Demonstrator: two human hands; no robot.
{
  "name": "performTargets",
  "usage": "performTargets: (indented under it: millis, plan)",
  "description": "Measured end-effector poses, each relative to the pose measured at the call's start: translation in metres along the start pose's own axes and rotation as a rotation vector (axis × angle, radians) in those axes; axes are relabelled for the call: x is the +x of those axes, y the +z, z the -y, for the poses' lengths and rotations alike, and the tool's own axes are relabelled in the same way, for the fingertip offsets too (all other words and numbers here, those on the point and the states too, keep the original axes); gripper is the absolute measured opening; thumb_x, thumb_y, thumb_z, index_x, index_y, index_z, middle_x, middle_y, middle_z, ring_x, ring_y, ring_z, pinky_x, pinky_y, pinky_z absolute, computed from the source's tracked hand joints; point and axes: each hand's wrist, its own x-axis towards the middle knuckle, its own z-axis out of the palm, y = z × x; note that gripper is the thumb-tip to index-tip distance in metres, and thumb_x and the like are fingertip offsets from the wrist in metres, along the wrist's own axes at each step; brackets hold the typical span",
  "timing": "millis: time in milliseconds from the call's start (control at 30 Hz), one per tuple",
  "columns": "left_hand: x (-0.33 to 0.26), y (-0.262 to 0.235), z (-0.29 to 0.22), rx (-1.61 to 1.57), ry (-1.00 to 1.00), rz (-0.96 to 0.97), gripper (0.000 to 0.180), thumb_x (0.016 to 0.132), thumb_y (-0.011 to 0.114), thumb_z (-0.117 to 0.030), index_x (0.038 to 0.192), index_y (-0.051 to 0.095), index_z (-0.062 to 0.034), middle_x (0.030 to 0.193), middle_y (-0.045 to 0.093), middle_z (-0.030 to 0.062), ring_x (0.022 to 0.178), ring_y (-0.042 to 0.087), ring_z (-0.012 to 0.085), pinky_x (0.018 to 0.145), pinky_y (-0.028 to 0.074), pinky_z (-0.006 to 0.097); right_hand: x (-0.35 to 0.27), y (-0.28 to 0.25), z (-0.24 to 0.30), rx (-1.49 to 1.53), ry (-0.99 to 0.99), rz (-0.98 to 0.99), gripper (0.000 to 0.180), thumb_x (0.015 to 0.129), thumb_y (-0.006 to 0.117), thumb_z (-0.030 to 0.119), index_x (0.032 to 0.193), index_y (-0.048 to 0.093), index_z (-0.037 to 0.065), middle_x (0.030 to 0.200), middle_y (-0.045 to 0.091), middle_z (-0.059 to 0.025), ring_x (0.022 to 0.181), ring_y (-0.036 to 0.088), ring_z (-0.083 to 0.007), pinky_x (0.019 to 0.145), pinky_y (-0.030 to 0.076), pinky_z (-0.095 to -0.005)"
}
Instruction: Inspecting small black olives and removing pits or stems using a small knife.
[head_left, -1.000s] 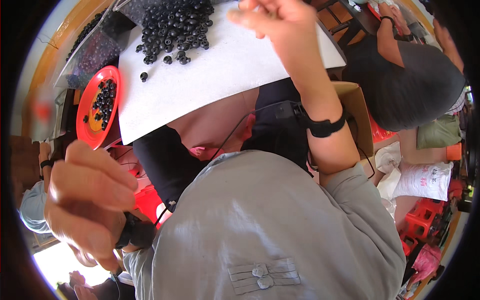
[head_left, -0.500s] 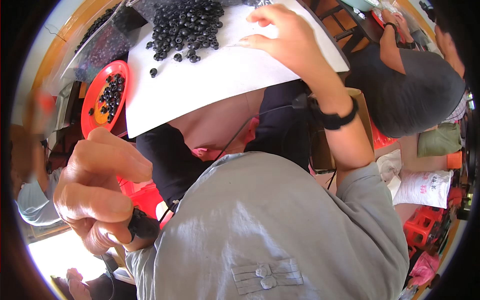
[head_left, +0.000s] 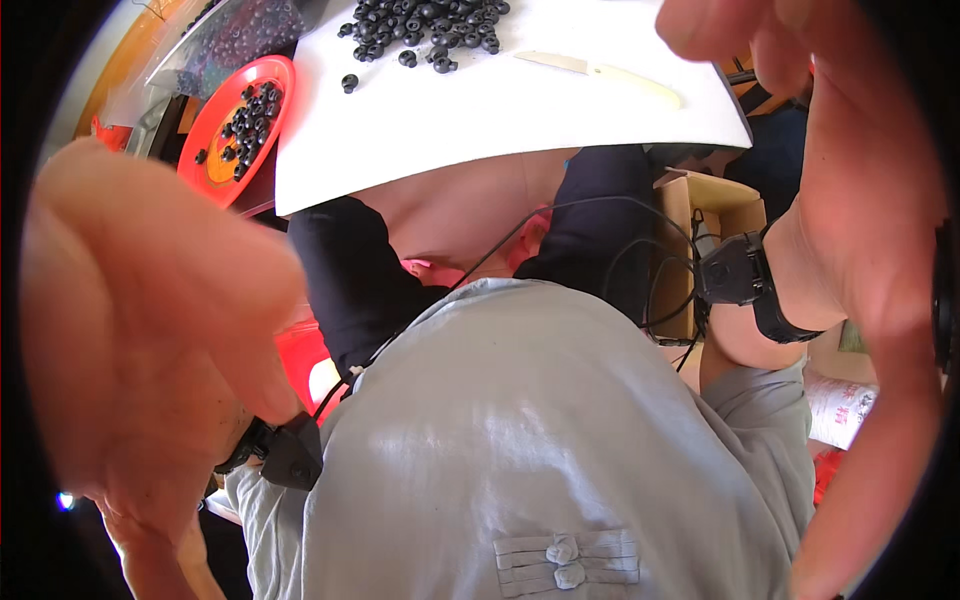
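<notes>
My left hand (head_left: 150, 330) is raised very close to the view at the left, blurred by motion, with its fingers hard to make out. My right hand (head_left: 880, 190) is lifted close at the right edge. Its fingertips show at the top, spread apart, with nothing visible between them. Beyond the hands, on a white board (head_left: 400, 140), lies a knife (head_left: 590, 70) with a pale handle, its blade pointing left. A heap of small round black pieces (head_left: 430, 22) with holes sits at the board's far side. A red plate (head_left: 205, 120) left of the board holds more of them.
Clear plastic bags (head_left: 235, 45) with dark contents lie at the far left. A cardboard box (head_left: 745, 205) stands right of my legs, beside loose black cable (head_left: 560, 208). Black devices (head_left: 730, 270) are strapped at my wrists. A white printed sack (head_left: 838, 412) is at the right.
My right hand has left the board and risen toward the view, uncovering the knife. My left hand has also come closer. The view has shifted, so the board appears higher and further right.
</notes>
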Motion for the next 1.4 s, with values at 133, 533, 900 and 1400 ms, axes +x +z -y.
performTargets:
  millis: [133,533,900,1400]
  plan:
    - [0.04,0.027,-0.031,0.233,-0.395,-0.043,0.041,0.097,0.065,-0.046,0.11,0.06,-0.0073,0.089,0.068,0.01,0.077,0.063,0.0195,0.073,0.052,0.028,0.015,0.002,-0.008,0.028,-0.046,0.007,0.062,0.081,0.086,0.028,0.135,0.061,0.014,0.11,0.075,-0.009,0.095,0.071,-0.0282,0.083,0.049,-0.0296]
    - [0.345,0.149,-0.014,0.509,-0.038,0.056,0.038,0.104,0.059,-0.041,0.116,0.061,-0.0057,0.097,0.07,0.0114,0.084,0.065,0.0202,0.083,0.053,0.033,0.055,-0.135,0.057,-0.521,-0.375,-0.24,0.061,0.08,0.085,0.031,0.132,0.061,0.012,0.109,0.074,-0.0095,0.095,0.07,-0.0279,0.082,0.049,-0.03]
    - [0.35,0.143,0.008,0.277,0.18,0.131,0.039,0.102,0.06,-0.044,0.116,0.063,-0.0078,0.107,0.064,0.0113,0.094,0.06,0.022,0.088,0.047,0.038,0.048,-0.155,0.089,-0.678,-0.291,-0.223,0.061,0.078,0.085,0.033,0.13,0.062,0.01,0.108,0.073,-0.0101,0.094,0.069,-0.0277,0.082,0.049,-0.0305]
    - [0.294,0.135,0.013,0.085,0.324,0.049,0.041,0.1,0.063,-0.048,0.117,0.067,-0.0107,0.121,0.055,0.0111,0.106,0.052,0.0244,0.096,0.039,0.044,0.053,-0.145,0.094,-0.648,-0.272,-0.155,0.062,0.076,0.085,0.037,0.126,0.062,0.008,0.107,0.072,-0.0108,0.093,0.067,-0.0274,0.082,0.048,-0.031]
